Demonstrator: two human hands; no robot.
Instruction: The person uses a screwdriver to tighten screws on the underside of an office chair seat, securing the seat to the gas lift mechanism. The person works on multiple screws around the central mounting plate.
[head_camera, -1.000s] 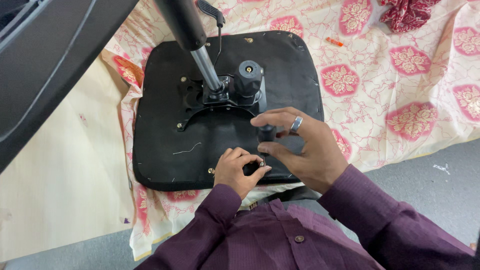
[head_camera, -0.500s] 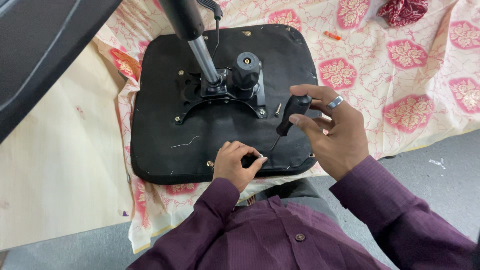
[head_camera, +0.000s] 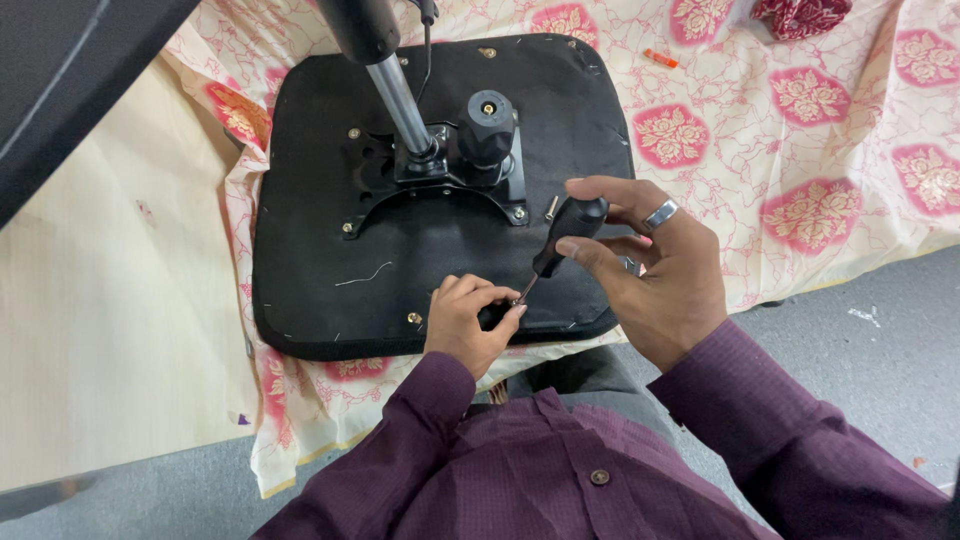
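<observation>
An upturned black chair seat lies on a patterned cloth, its metal mechanism plate and chrome gas cylinder pointing up. My right hand, with a ring on one finger, grips a black-handled screwdriver tilted down to the left. The tip meets the seat's near edge, where my left hand pinches something small at the tip; what it pinches is hidden by the fingers. A loose bolt lies beside the plate.
A cream cloth with pink flower motifs covers the surface. A black knob stands on the mechanism. A red fabric bundle and a small orange item lie at the back right. Grey floor is at right; a dark chair part looms at upper left.
My right hand lifted off the seat's near edge and now holds the screwdriver up and out to the right, tilted toward my left hand. My left hand stayed at the seat edge.
</observation>
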